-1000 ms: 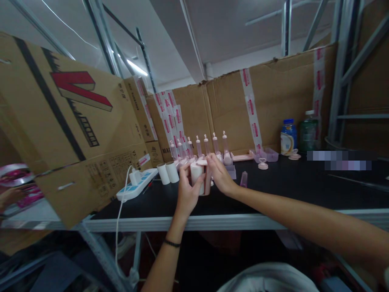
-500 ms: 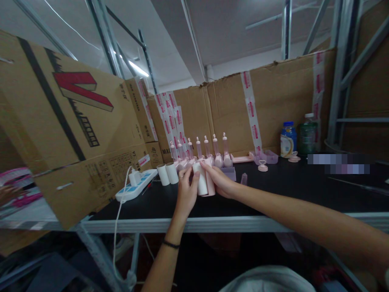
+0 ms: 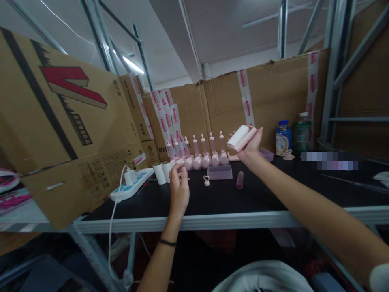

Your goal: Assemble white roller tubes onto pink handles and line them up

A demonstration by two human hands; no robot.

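Observation:
My right hand [image 3: 251, 148] is raised above the black table [image 3: 273, 194] and grips a white roll in a pink holder [image 3: 241, 138], tilted. My left hand [image 3: 178, 187] rests low on the table with its fingers curled near two white rolls [image 3: 162, 172]; whether it holds anything small I cannot tell. A row of several pink roller handles [image 3: 200, 156] stands behind it. A small pink heart-shaped piece [image 3: 206, 181], a pink block [image 3: 219, 172] and a pink tube [image 3: 240, 179] lie between my hands.
A white power strip [image 3: 132, 184] with a plugged charger lies at the left. Large cardboard boxes [image 3: 60, 121] wall the left and back. Two bottles [image 3: 291, 138] stand at the back right beside a metal rack post [image 3: 326, 89].
My right hand lifted the roll in its pink holder up and to the right, away from the table. My left hand let go of it and dropped toward the two white rolls.

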